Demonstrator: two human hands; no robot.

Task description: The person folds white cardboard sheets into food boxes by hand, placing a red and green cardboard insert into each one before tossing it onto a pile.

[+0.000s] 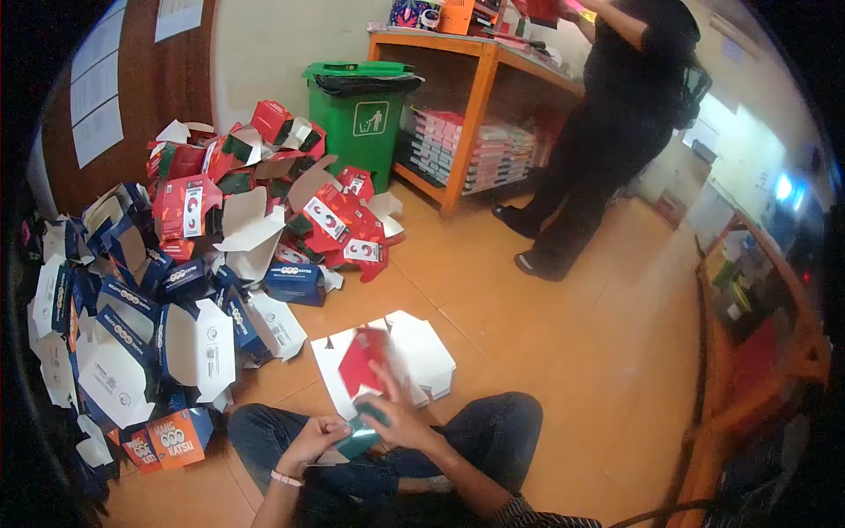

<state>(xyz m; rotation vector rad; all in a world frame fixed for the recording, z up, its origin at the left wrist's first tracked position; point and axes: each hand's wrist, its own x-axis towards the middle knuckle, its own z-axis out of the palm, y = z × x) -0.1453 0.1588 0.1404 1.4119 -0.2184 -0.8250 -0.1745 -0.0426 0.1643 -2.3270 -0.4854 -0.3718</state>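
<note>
A partly folded red-and-green cardboard box is held above my crossed legs. My left hand pinches its green lower flap at the left edge. My right hand grips the box from the right, thumb by the green panel and fingers up along the red part, which is smeared by motion. Just beyond the hands, a stack of flat white box blanks lies on the floor, partly hidden behind the box and my right hand.
Folded blue boxes and red boxes are heaped on the left. Behind them stands a green bin. An orange-framed table holds stacked cartons on its lower shelf. A person in dark clothes stands beside it. Wooden furniture is at right.
</note>
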